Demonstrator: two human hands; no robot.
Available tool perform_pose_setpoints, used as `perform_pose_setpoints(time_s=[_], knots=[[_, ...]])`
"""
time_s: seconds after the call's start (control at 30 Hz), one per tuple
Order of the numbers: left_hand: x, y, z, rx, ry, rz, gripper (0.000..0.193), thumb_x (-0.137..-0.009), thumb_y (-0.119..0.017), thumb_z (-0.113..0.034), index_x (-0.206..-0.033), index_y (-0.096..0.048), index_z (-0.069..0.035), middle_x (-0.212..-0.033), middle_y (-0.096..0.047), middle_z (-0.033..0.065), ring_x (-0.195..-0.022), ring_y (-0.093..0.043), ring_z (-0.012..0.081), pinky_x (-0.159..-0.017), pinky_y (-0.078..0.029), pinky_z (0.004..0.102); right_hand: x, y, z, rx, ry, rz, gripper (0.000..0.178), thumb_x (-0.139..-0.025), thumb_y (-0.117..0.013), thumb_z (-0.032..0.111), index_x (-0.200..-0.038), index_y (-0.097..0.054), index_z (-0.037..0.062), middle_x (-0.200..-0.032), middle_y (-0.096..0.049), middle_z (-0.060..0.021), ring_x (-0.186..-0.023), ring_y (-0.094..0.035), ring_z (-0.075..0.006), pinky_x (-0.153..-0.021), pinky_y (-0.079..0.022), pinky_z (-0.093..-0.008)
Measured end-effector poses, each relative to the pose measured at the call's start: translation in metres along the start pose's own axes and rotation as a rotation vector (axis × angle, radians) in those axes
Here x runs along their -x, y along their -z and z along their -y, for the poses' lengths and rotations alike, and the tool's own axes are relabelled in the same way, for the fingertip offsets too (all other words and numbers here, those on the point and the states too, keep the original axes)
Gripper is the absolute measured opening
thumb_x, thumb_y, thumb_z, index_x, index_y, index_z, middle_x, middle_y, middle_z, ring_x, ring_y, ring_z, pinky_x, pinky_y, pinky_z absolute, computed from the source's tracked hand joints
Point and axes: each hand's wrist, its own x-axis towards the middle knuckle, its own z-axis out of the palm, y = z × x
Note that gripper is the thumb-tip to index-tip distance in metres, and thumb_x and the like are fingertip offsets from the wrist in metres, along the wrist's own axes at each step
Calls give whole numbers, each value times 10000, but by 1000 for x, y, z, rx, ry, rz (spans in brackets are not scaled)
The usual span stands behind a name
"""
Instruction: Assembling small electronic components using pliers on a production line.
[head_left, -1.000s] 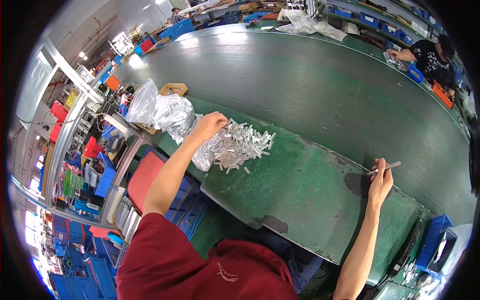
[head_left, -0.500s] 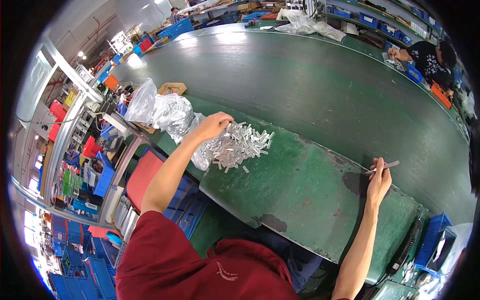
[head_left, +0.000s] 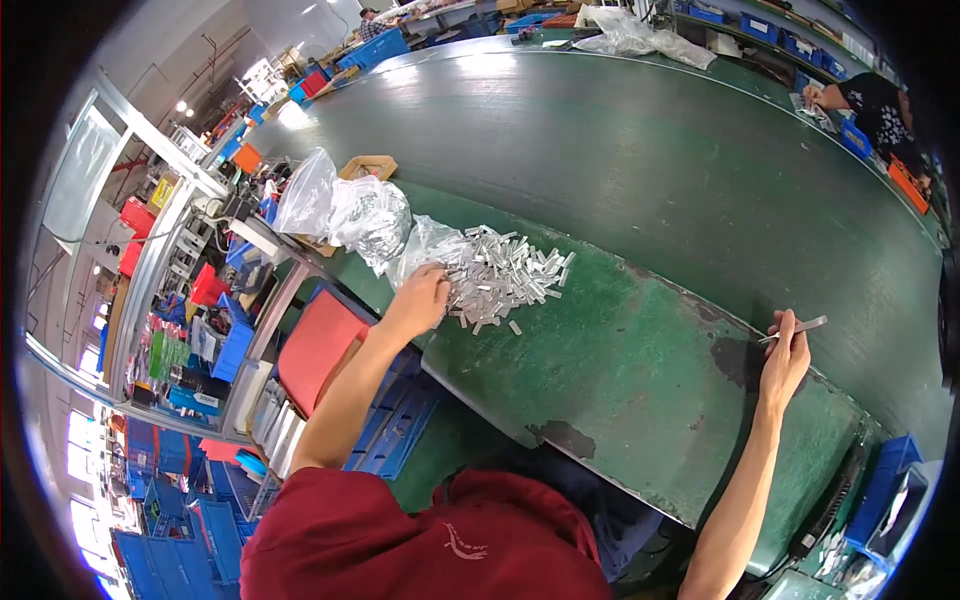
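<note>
A loose heap of small flat silvery metal pieces (head_left: 508, 272) lies on the green worktop (head_left: 600, 380). At its left edge, beside a clear plastic bag (head_left: 428, 240), my left hand (head_left: 420, 300) reaches in with its fingers bent together. What the fingertips hold, if anything, is hidden. Well apart, on the right over the worktop's far edge, my right hand (head_left: 784, 365) is closed around a slim metal tool (head_left: 812, 324). The tool's flat end sticks out to the right, and a thin point shows left of the fingers; its exact kind is unclear.
Two more stuffed plastic bags (head_left: 368, 218) and a tan tray (head_left: 368, 167) stand back left. A wide dark green belt (head_left: 600, 130) runs behind the worktop. A blue bin (head_left: 885, 490) is at the right. Across the belt, another person (head_left: 880, 115) works.
My left hand has moved from the heap's upper left down to its lower left edge. The right hand keeps its hold on the metal tool. The whole view has shifted slightly.
</note>
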Motion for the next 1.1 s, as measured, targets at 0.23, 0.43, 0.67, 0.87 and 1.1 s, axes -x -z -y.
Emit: perform_pose_setpoints(time_s=[0.23, 0.43, 0.67, 0.87, 1.1], knots=[[-22, -39, -3, -255, 60, -235, 470, -1001, -531, -341, -1231, -567, 66, -1189, -614, 306, -1142, -543, 468, -1014, -416, 521, 4, 1, -2, 20, 4, 9, 418, -1046, -567, 373, -1035, -712, -18, -797, -597, 2, -619, -444, -48, -561, -356, -229], [-43, -47, 3, -249, 59, -395, 389, -975, -565, -329, -1122, -599, 29, -1075, -625, 285, -1054, -573, 450, -939, -444, 528, 2, 0, 1, -5, 12, 9, 419, -1040, -573, 386, -1034, -716, -9, -798, -599, 3, -618, -436, -48, -559, -346, -230], [-46, -50, -16, -24, 142, -361, 296, -970, -570, -294, -1112, -608, -37, -1069, -642, 241, -988, -615, 449, -858, -483, 524, -1, 5, -2, 31, 0, -7, 398, -1031, -589, 381, -1037, -723, 6, -799, -599, 10, -625, -432, -40, -558, -341, -222], [-38, -63, 13, 35, 51, -454, 269, -1006, -554, -278, -1042, -625, -21, -992, -661, 209, -900, -658, 408, -763, -517, 479, 2, -5, -8, 13, 85, -42, 368, -1032, -582, 320, -1006, -729, -17, -790, -656, -26, -696, -541, -72, -620, -432, -247], [-36, -59, -20, -20, 27, -456, 268, -1037, -516, -260, -958, -579, -12, -930, -641, 216, -858, -628, 442, -725, -483, 506, 1, 1, -1, 82, 2, -35, 426, -1023, -565, 403, -987, -723, 9, -746, -670, -50, -692, -603, -138, -666, -470, -312]])
